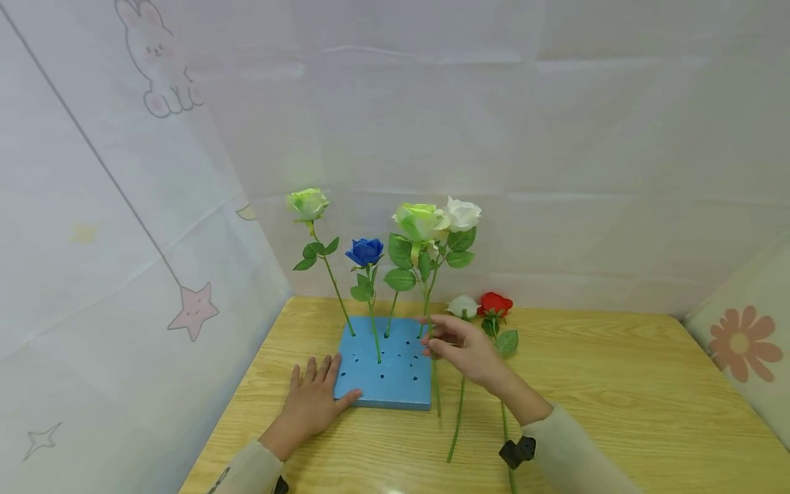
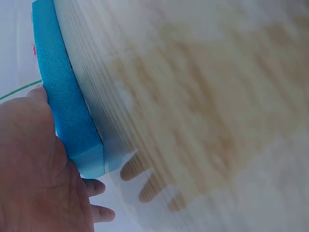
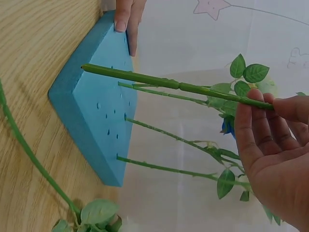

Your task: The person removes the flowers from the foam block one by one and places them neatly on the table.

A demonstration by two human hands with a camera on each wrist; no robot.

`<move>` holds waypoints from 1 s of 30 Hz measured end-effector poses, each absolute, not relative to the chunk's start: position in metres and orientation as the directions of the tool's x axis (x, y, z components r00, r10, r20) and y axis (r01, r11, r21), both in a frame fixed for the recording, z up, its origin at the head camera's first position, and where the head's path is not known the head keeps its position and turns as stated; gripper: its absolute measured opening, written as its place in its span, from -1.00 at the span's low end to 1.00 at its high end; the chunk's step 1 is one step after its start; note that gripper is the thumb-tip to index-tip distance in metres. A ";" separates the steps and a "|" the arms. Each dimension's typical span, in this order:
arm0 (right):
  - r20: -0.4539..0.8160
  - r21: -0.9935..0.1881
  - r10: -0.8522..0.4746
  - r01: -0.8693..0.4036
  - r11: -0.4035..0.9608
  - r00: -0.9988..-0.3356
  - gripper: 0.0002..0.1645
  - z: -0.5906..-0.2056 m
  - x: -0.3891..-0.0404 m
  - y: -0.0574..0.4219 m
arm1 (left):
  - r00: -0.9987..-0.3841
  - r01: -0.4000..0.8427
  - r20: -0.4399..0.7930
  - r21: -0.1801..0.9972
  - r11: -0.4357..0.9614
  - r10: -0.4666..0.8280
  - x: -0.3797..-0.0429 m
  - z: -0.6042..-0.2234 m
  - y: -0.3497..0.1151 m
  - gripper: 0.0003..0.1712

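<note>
My left hand [image 1: 315,401] lies spread at the left side of a blue foam board [image 1: 389,391], its thumb over the front edge. With thumb and fingertips, my right hand [image 1: 465,350] pinches the green stem [image 3: 145,77] of a light green rose [image 1: 420,221] beside the board's right edge. The stem's cut end points down, clear of the holes in the right wrist view. Standing in the board are another light green rose [image 1: 308,204], a blue rose [image 1: 365,252] and a white rose [image 1: 463,214]. One more planted stem [image 1: 391,315] has its bloom hidden behind leaves.
Right of the board, a white rose [image 1: 463,306] and a red rose [image 1: 496,304] lie on the wooden table [image 1: 617,398], their stems toward me. Several holes dot the board's top. A pale printed cloth [image 1: 555,137] hangs behind the table.
</note>
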State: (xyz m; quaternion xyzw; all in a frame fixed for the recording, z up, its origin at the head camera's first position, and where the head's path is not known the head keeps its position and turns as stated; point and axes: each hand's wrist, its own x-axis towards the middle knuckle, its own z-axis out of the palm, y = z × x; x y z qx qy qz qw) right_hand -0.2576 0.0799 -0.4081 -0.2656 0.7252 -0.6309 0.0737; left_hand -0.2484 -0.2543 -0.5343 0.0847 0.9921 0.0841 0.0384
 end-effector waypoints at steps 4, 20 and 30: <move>0.223 -0.957 -0.468 -0.284 0.064 -0.855 -0.49 -0.410 -0.256 0.090 | -0.983 0.163 -0.060 0.173 0.971 0.175 -0.248 -0.533 -0.254 0.19; 0.167 -0.963 -0.404 -0.236 0.129 -0.899 -0.50 -0.418 -0.248 0.127 | -0.983 0.156 -0.071 0.183 0.971 0.171 -0.248 -0.531 -0.253 0.18; 0.151 -0.962 -0.363 -0.221 0.159 -0.919 -0.39 -0.426 -0.243 0.151 | -0.982 0.158 -0.073 0.181 0.971 0.174 -0.248 -0.532 -0.254 0.21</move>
